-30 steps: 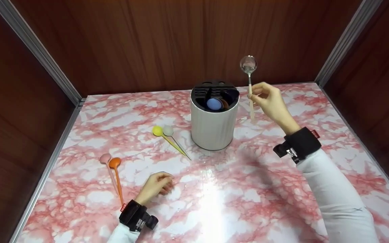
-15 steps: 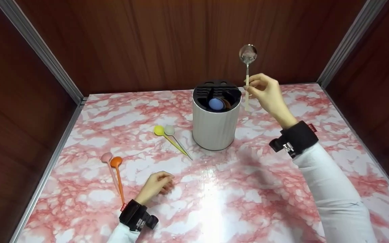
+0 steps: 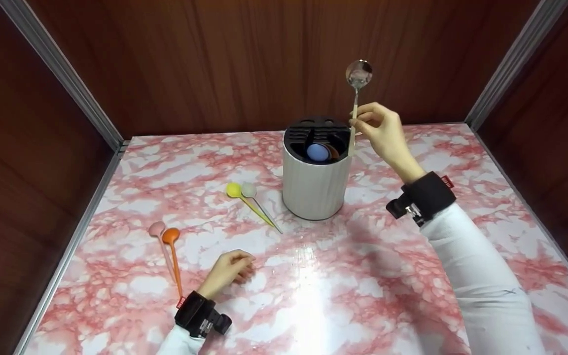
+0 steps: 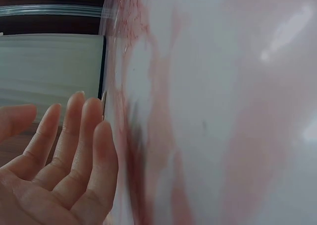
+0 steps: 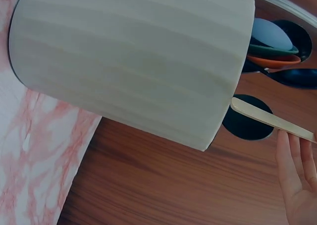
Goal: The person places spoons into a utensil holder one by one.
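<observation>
My right hand pinches the cream handle of a silver spoon, held upright with its round bowl on top. The handle's lower end overlaps the right rim of a white cylindrical utensil holder in the head view. The right wrist view shows that handle tip right at the holder's rim. Several spoons, among them a blue one, stand in the holder's black top. My left hand rests near the table's front with loosely bent fingers and nothing in them; its palm shows in the left wrist view.
A yellow spoon and a grey spoon lie left of the holder. Farther left are a pink spoon and an orange spoon. Wood-look walls enclose the marbled table at the back and sides.
My right hand has risen and moved left with the spoon, bringing the handle's lower end from beside the holder to its rim. The left hand has stayed in place.
</observation>
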`<state>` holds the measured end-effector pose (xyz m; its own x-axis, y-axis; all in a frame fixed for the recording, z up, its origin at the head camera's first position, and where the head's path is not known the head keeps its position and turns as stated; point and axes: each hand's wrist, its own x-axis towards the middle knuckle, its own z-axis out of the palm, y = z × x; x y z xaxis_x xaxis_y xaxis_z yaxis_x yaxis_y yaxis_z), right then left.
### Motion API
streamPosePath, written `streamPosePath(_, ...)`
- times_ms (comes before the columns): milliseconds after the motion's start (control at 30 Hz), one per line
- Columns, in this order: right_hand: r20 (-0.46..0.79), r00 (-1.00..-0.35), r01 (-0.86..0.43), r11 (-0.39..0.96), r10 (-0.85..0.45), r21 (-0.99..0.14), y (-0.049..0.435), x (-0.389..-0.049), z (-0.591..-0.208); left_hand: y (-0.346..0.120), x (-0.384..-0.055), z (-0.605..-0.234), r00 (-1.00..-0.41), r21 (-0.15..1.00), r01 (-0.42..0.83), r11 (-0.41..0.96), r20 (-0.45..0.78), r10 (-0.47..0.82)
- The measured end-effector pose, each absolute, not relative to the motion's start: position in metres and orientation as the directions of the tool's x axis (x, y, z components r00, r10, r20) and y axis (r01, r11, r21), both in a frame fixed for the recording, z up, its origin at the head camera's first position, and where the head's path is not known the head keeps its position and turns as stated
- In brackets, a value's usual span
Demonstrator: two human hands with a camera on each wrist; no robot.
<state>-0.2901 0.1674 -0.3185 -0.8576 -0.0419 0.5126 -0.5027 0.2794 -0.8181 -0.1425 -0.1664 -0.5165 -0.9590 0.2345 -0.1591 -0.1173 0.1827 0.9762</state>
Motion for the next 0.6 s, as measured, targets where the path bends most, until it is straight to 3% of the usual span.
streamPosePath(600,0.487,-0.866,-0.485,0.432,-0.114,-0.761,0.156,-0.297,-0.306,-0.171,-0.144,-0.519,-0.960,0.971,-0.123,0.205,-0.169,0.224)
